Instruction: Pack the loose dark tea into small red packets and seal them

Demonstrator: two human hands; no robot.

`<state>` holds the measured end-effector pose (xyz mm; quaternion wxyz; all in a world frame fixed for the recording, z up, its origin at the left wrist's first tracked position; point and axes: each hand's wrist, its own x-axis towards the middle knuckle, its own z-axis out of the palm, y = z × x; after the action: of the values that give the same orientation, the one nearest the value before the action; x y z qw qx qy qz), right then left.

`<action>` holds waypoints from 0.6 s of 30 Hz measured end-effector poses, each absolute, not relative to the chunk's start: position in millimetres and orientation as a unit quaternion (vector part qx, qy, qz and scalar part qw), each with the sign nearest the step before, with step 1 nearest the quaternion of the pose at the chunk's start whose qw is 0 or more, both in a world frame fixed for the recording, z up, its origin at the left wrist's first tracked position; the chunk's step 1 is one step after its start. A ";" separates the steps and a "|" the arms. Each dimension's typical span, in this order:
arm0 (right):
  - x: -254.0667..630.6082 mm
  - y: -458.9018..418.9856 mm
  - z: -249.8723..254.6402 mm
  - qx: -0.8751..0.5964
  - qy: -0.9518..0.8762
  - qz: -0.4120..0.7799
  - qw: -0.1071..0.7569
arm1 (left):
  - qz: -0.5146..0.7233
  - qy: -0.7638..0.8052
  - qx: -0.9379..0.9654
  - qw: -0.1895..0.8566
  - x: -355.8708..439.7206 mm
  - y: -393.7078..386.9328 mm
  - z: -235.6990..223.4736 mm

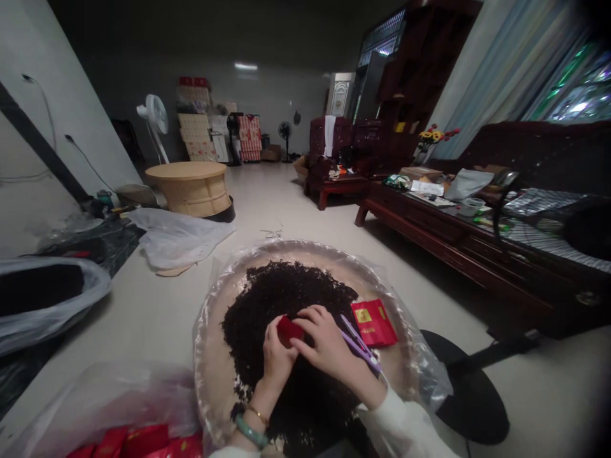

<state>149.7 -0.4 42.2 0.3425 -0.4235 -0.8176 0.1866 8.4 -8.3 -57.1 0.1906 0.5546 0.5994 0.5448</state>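
Over a heap of dark, tea-like loose leaves (281, 296), my left hand (277, 356) is closed around a small red packet (289, 332). My right hand (327, 340) has its thumb and fingers on the packet's right edge, with the fingers curled. The inside of the packet is not visible. Just right of my right hand lies a purple two-armed tool (365, 353), its kind hard to tell. Beside it is a stack of flat red packets (375, 323) with gold print. All of these are within a wide round tray (210, 356) lined with clear plastic.
A plastic bag of red packets (143, 439) is at the lower left, below a bag of dark material (42, 286). A fan's black base (470, 401) stands right of the tray. A long wooden table (429, 222) and a round drum-shaped table (191, 187) stand beyond.
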 end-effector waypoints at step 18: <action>152.0 13.2 36.5 -0.457 -0.732 0.237 0.447 | 0.530 0.562 0.619 0.139 10.8 -21.4 -57.4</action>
<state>152.0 13.2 36.5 0.4466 -0.4570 -0.7317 0.2373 10.8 -21.4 -57.4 0.1389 0.6191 0.5622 0.5304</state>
